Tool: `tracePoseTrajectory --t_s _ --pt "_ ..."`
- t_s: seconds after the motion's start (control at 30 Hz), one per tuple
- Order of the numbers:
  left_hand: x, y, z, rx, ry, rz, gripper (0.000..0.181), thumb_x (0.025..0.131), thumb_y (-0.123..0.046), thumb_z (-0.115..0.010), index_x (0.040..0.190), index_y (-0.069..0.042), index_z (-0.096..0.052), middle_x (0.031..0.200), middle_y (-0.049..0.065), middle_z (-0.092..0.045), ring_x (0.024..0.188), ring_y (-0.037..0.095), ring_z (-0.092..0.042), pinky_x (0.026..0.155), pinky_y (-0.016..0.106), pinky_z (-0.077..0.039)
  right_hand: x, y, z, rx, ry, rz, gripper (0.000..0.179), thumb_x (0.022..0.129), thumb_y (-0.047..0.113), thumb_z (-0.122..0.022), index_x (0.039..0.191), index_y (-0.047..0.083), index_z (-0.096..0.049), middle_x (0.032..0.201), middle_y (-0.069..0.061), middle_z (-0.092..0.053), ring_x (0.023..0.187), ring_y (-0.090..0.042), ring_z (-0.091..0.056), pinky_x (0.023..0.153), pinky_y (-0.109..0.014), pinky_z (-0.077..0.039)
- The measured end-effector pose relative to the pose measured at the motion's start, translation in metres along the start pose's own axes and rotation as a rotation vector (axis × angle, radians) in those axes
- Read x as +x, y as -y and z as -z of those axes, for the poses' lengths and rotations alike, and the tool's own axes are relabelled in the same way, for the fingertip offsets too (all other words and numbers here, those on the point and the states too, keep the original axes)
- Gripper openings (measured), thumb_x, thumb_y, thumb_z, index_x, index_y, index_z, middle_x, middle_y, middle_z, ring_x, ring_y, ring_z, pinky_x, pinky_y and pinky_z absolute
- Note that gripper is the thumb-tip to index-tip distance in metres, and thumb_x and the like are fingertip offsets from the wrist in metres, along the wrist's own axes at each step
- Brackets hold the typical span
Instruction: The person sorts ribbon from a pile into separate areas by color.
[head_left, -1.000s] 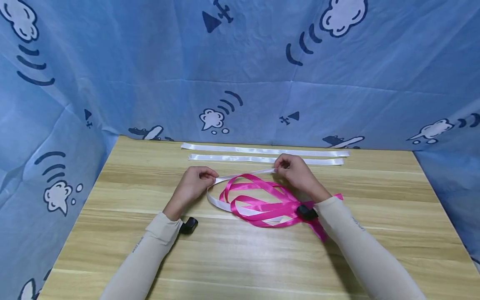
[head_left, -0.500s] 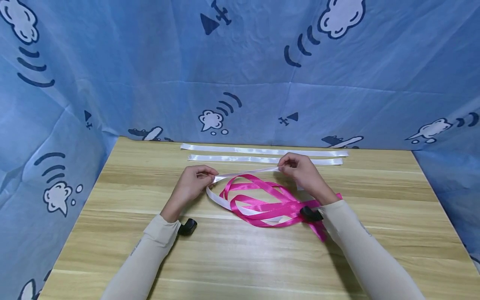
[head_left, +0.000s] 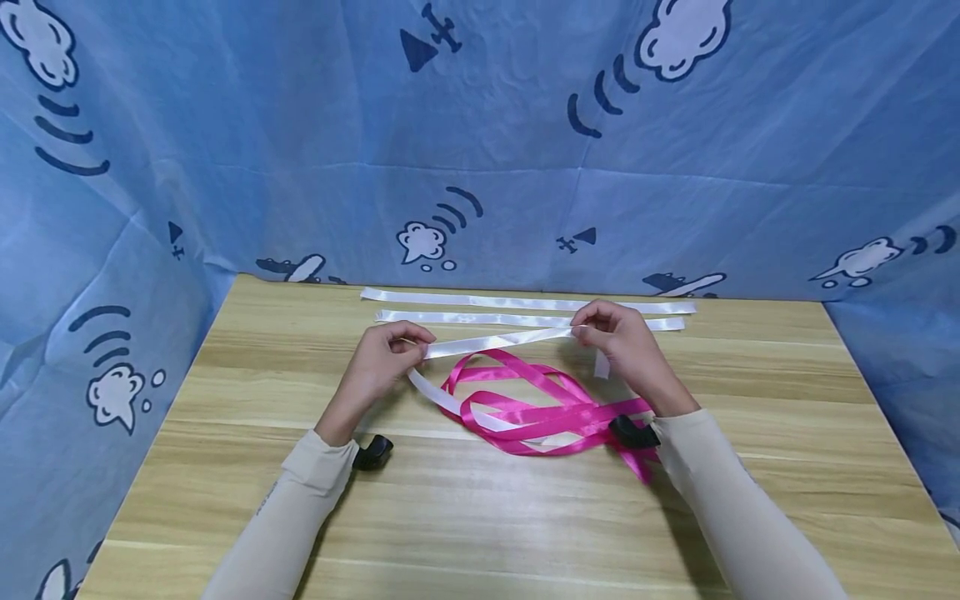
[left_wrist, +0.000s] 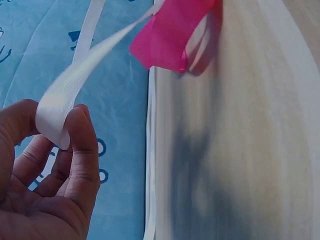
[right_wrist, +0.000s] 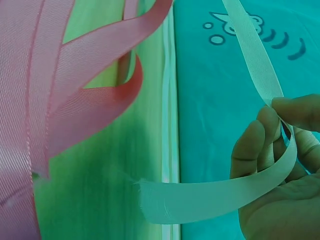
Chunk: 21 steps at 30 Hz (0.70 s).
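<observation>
A white satin ribbon (head_left: 495, 341) is stretched between my two hands, above the table. My left hand (head_left: 382, 354) pinches it between thumb and fingers, and the rest of the ribbon runs from there back down to the pink ribbon. My right hand (head_left: 618, 346) pinches the ribbon nearer its end; in the right wrist view the cut ribbon end (right_wrist: 185, 202) hangs free past the fingers. Below the hands lies a bundle of looped pink ribbon (head_left: 555, 412) on the table, with part of the white ribbon among its loops. My right wrist partly covers the bundle's right side.
Two white ribbon strips (head_left: 480, 298) lie straight and side by side along the table's back edge. The wooden table (head_left: 480, 533) meets a blue printed cloth (head_left: 510, 200) hanging behind and at the sides.
My right hand has moved right and slightly up along the white ribbon, and its free end now hangs below that hand. The left hand has shifted slightly up and left.
</observation>
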<state>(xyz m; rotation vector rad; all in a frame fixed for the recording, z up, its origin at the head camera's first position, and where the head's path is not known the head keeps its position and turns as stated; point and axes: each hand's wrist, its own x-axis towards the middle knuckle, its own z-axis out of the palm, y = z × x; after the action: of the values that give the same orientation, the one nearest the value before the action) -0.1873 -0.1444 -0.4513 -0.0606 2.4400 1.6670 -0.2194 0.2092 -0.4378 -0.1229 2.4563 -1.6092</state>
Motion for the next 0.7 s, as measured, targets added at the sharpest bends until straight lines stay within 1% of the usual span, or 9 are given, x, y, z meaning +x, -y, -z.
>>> tracePoseTrajectory --t_s 0.1,0.27,0.43,0.6,0.7 --pt "-0.002 -0.003 0.001 -0.002 -0.002 -0.024 0.014 0.095 -0.003 -0.069 0.107 -0.002 -0.077 0.101 0.015 -0.075 0.078 0.015 -0.069 0.069 0.020 -0.057 -0.003 0.002 0.005 0.015 -0.009 -0.001 0.011 0.100 0.005 -0.064 0.107 -0.002 -0.067 0.095 -0.011 -0.068 0.087 -0.028 -0.064 0.080 -0.031 -0.059" --pt "-0.005 -0.009 0.004 -0.036 -0.009 -0.059 0.014 0.095 -0.002 -0.069 0.107 0.000 -0.076 0.099 0.017 -0.075 0.076 0.015 -0.069 0.071 0.020 -0.058 -0.010 0.006 0.014 0.028 -0.029 0.002 0.014 0.101 0.006 -0.063 0.111 -0.003 -0.067 0.096 -0.008 -0.069 0.086 -0.024 -0.066 0.081 -0.027 -0.059" --pt "-0.008 -0.014 0.008 -0.049 -0.016 -0.064 0.014 0.095 -0.002 -0.069 0.107 0.000 -0.076 0.102 0.015 -0.075 0.078 0.015 -0.068 0.071 0.018 -0.057 -0.015 0.008 0.023 0.054 -0.047 0.009 0.016 0.102 0.005 -0.062 0.114 -0.005 -0.065 0.096 -0.003 -0.069 0.087 -0.020 -0.066 0.081 -0.024 -0.060" --pt "-0.010 -0.015 0.011 -0.071 -0.017 -0.071 0.015 0.095 -0.001 -0.069 0.108 0.002 -0.076 0.106 0.018 -0.075 0.079 0.014 -0.068 0.072 0.018 -0.057 -0.019 0.007 0.029 0.093 -0.069 0.020 0.014 0.100 0.002 -0.061 0.112 -0.006 -0.064 0.091 0.004 -0.068 0.084 -0.014 -0.066 0.078 -0.022 -0.059" --pt "-0.010 -0.015 0.013 -0.082 -0.020 -0.078 0.016 0.095 -0.001 -0.069 0.109 0.003 -0.076 0.106 0.019 -0.075 0.079 0.015 -0.069 0.072 0.018 -0.058 -0.021 0.007 0.033 0.091 -0.086 0.020 0.013 0.101 0.002 -0.060 0.111 -0.005 -0.064 0.091 0.008 -0.068 0.083 -0.013 -0.066 0.078 -0.021 -0.059"
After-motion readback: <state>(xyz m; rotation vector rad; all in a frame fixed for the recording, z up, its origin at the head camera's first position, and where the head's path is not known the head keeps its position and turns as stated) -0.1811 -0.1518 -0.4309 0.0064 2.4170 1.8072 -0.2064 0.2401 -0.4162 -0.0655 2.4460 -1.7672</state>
